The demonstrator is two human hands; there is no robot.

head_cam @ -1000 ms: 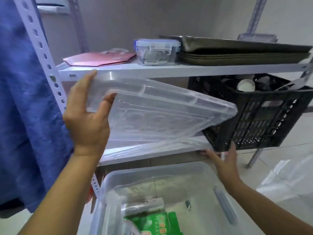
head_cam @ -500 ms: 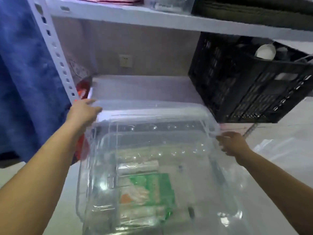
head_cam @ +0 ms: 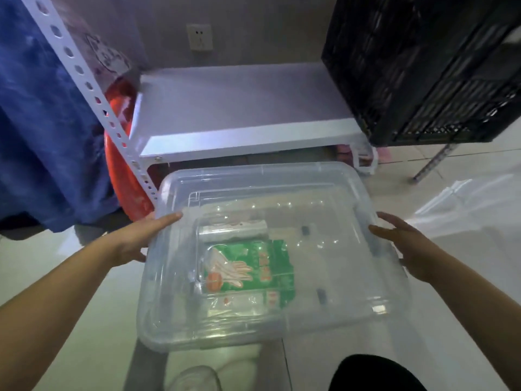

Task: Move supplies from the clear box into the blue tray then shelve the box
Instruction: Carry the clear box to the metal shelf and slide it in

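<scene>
Clear box: on the pale floor, just in front of the low shelf, with the lid closed on top.
Lid: transparent, covers the whole box; contents visible through it.
Green packet: inside the box, left of centre, flat on the bottom, printed with a picture of gloves.
White roll: inside the box, just behind the green packet, lying on its side.
Left hand: on the left edge of the box, fingers almost straight and laid flat along the rim of the lid, thumb below at the side wall.
Right hand: on the right edge of the box, fingers stretched and relaxed, resting against the rim; not curled around anything.
Shelf: white metal board, low, behind the box, bare in the left part.
Black crate: on the right part of the shelf, with lattice walls, hanging a little over the front edge.
Upright post: white, with holes, at the left of the shelf.
Blue cloth: hanging at the far left.
Red object: behind the post, between the cloth and the shelf; kind not clear.
Wall socket: on the wall above the shelf.
</scene>
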